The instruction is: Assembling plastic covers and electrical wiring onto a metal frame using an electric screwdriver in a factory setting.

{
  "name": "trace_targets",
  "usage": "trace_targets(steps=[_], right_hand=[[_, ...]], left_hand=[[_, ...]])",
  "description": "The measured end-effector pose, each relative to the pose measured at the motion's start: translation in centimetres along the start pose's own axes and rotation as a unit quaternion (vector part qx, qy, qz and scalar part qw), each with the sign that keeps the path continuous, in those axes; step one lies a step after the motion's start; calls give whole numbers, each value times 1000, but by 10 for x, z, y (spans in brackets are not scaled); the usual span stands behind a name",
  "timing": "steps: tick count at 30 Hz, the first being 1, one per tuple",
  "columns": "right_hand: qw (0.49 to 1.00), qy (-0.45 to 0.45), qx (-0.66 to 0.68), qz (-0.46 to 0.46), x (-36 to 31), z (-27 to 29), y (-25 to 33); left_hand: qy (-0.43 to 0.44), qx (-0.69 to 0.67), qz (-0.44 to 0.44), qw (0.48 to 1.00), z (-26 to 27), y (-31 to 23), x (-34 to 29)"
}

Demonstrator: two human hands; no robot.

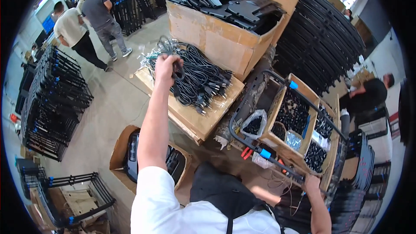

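We stretch our left arm far forward, and our left hand [166, 66] closes its fingers around a black coiled cable [177, 73] lifted just above the cable pile [199, 80] on flat cardboard [203, 119]. Our right hand [313, 183] grips the cart's black frame [277, 164], fingers curled. Cardboard boxes [216, 39] and black metal racks [54, 99] crowd the concrete floor [112, 104].

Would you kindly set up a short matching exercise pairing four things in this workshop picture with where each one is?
1. left hand
2. right hand
3. black cables
4. clear bag

A. piled on flat cardboard
B. on the black metal frame
C. raised, gripping a bundled cable
D. inside the frame, beside a box of small black parts

Pairs: 1-C, 2-B, 3-A, 4-D
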State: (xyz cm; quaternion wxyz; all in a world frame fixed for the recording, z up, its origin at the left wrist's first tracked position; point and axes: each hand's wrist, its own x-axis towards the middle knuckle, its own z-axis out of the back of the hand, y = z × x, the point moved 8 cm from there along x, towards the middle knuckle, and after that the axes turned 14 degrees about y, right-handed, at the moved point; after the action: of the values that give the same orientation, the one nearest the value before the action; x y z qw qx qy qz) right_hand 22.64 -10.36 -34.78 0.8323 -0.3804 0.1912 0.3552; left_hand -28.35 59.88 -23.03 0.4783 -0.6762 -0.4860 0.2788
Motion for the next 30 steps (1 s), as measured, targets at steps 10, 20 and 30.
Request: trace_targets(steps=[10,20,30], right_hand=[[996,33,69,-38,2,-14,-15],[993,119,-9,4,-2,-34,-10],[997,-22,66,-23,1,-18,-12]], left_hand=[[127,57,-86,987,-201,-90,-98],[368,-18,195,909,-300,233,-273],[370,182,172,895,-311,283,-302]])
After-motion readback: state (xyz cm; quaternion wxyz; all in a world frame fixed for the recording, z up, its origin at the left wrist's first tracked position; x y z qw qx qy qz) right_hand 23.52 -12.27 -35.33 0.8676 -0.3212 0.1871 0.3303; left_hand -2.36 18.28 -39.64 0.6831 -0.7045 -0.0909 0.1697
